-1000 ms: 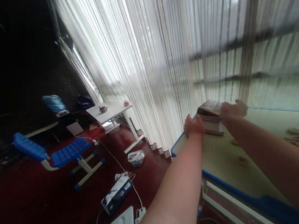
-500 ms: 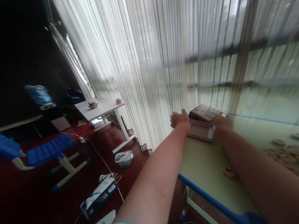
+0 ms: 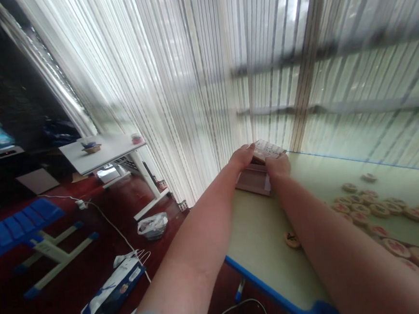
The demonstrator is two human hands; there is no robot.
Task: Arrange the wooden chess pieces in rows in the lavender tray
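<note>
On the far left corner of the table sits a pale pinkish box [image 3: 252,181], its near side facing me. A flat, book-like thing with a printed pale top [image 3: 270,148] rests tilted on it. My left hand [image 3: 243,157] grips its left edge, fingers curled at the corner. My right hand [image 3: 278,165] holds its right side, thumb towards me; most fingertips are hidden. A single round wooden xiangqi piece [image 3: 291,239] lies beside my right forearm. More xiangqi pieces [image 3: 379,210], with red or dark characters, lie scattered to the right, partly behind that forearm.
The pale green table [image 3: 259,240] has a blue edge. Sheer striped curtains [image 3: 189,81] hang right behind it. Left of it are a white table [image 3: 96,154], a blue chair [image 3: 22,227], a plastic bag [image 3: 153,226], a carton [image 3: 113,293] and a white cable on the red floor.
My left hand has come in from beside the box and closed on the book-like thing. My right hand has shifted onto its near right side. The view has turned right.
</note>
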